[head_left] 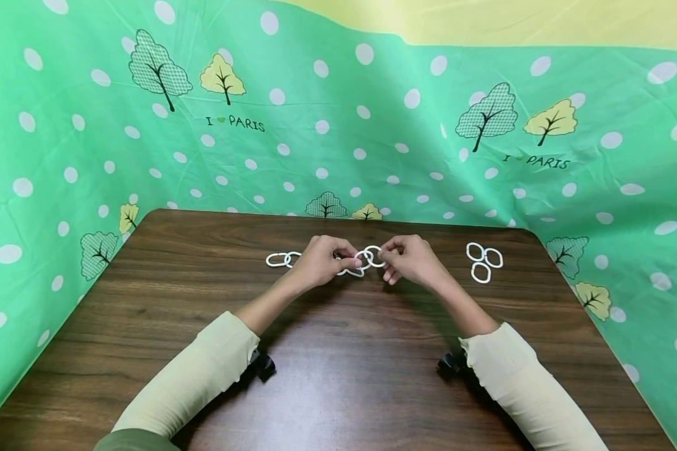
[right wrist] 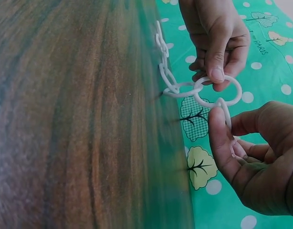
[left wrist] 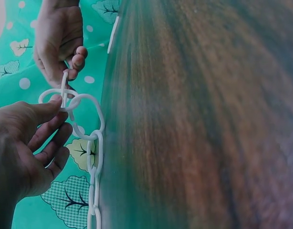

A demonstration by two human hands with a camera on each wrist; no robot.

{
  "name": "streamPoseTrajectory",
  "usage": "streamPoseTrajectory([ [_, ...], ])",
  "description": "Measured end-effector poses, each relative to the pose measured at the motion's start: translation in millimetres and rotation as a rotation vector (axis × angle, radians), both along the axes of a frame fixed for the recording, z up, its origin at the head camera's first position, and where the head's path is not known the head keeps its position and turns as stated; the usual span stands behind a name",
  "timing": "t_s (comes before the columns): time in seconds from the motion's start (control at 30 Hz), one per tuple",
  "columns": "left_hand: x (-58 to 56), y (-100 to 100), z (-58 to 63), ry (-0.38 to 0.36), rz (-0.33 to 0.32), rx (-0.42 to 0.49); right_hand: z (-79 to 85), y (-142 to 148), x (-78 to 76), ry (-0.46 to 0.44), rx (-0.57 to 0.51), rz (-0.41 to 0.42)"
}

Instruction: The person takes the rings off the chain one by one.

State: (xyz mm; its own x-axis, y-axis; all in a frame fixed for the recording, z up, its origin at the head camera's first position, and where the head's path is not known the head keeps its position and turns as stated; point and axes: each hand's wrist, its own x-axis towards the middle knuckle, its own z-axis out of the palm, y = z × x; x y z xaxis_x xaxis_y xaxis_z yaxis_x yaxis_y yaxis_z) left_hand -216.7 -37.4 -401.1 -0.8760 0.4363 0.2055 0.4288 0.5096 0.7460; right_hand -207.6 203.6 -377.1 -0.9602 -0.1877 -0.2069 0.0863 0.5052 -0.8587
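A chain of white oval links [left wrist: 100, 150] hangs from my left hand [head_left: 321, 260] and trails down to the tabletop. Between thumb and fingertip, the left hand pinches the chain's end link [right wrist: 239, 91]. Facing it, my right hand [head_left: 412, 258] pinches another white link [right wrist: 227, 114] by its side. In the right wrist view that link crosses the rim of the end link. The far end of the chain lies on the table, left of the left hand, and the left hand covers part of its middle.
Three loose white links [head_left: 486, 253] lie close together on the dark wooden table [head_left: 344, 351], right of the right hand. A green dotted cloth [head_left: 321, 100] with printed trees stands behind and beside the table.
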Motion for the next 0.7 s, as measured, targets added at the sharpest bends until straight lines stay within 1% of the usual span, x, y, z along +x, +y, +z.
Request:
streamPoseTrajectory([
  [0.43, -1.1, -0.7, -1.5, 0.013, 0.001, -0.001, -3.2, 1.7, 2.8, -0.025, -0.019, -0.023],
  [0.7, -0.8, 1.5, -1.6, 0.000, 0.009, -0.007, -4.3, 2.2, 6.2, -0.058, -0.028, -0.053],
])
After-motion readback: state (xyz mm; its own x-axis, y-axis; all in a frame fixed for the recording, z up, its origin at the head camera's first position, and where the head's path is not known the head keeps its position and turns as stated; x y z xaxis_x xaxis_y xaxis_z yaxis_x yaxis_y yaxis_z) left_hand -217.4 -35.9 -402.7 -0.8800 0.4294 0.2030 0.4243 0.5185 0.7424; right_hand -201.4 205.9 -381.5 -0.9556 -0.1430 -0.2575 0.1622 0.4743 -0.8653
